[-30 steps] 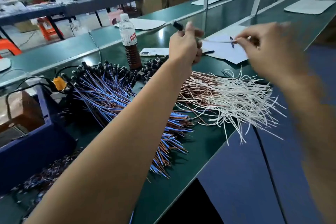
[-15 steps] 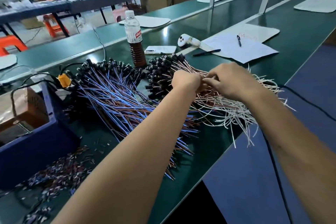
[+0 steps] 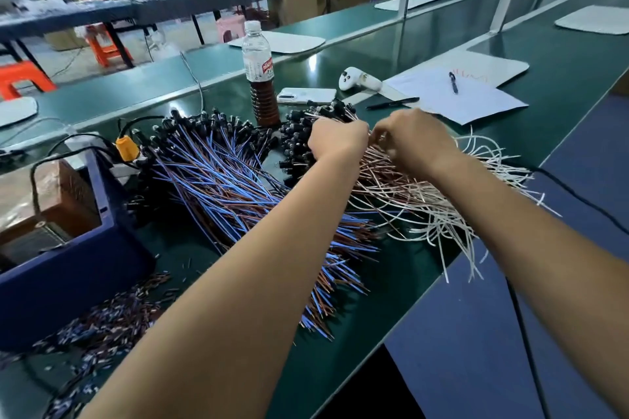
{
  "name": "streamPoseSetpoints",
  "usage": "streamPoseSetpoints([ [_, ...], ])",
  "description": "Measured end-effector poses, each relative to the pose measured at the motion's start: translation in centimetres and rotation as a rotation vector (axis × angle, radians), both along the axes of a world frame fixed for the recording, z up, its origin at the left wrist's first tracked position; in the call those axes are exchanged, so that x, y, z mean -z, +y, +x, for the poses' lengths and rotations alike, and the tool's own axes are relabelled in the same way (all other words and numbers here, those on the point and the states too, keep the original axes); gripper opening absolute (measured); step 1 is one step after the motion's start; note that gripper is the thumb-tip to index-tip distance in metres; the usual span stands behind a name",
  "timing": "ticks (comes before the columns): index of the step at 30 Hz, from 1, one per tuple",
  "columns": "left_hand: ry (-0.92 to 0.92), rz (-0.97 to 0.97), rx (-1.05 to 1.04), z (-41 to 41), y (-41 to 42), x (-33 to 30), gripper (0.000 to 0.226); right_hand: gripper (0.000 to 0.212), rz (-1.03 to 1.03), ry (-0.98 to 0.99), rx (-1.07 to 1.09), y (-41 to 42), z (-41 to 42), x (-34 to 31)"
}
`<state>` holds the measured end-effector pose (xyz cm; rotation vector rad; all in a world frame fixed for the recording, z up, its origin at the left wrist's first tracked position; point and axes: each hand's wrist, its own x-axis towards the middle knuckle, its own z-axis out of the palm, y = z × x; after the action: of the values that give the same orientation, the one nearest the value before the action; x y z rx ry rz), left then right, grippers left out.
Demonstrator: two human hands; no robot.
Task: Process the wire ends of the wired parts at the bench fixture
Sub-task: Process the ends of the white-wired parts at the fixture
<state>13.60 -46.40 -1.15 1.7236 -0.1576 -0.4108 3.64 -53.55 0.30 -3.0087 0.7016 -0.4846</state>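
Two heaps of wired parts lie on the green bench (image 3: 374,309). The left heap (image 3: 231,187) has blue and brown wires with black connectors at the far end. The right heap (image 3: 422,194) has white and brown wires, its loose ends hanging over the bench edge. My left hand (image 3: 335,141) and my right hand (image 3: 413,143) are both down on the far part of the right heap, fingers curled into the wires close together. What each pinches is hidden by the hands. A dark blue box-shaped fixture (image 3: 68,258) stands at the left.
Cut wire scraps (image 3: 102,323) litter the bench in front of the fixture. A bottle (image 3: 260,78) with brown liquid, a phone (image 3: 306,95), a white controller (image 3: 357,80), a black pen (image 3: 391,103) and papers (image 3: 456,99) lie behind the heaps. A black cable (image 3: 578,194) runs at right.
A second ago both hands were raised, stretching one wired part between them. They dropped onto the white and brown heap and now stay there, working among its wires.
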Motion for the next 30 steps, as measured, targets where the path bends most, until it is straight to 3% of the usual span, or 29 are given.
streamPoseSetpoints([
  [4,-0.288,0.296,0.095,0.0,1.9,-0.1,0.027,0.019,-0.015,0.013,-0.024,0.1,0.7,1.6],
  [13,-0.214,0.203,0.213,0.0,6.1,-0.5,0.025,0.047,0.077,0.267,0.082,2.4,1.3,-4.7],
  [18,-0.222,-0.010,0.157,-0.1,12.4,-1.9,0.032,0.028,0.032,-0.101,-0.047,10.0,2.9,-6.9],
  [21,-0.221,0.043,0.189,0.6,18.4,-3.0,0.028,0.013,0.098,-0.199,-0.218,16.4,4.4,-6.4],
  [24,-0.204,0.302,0.258,1.8,26.1,-3.1,0.029,0.022,0.134,-0.063,-0.379,22.9,6.1,-5.5],
  [27,-0.141,0.415,0.276,1.4,34.8,-2.4,0.028,0.023,0.034,0.157,-0.559,30.3,7.6,-4.1],
  [30,-0.001,0.566,0.403,0.3,42.2,-1.9,0.024,0.009,-0.020,0.332,-0.731,37.0,7.9,-2.6],
])
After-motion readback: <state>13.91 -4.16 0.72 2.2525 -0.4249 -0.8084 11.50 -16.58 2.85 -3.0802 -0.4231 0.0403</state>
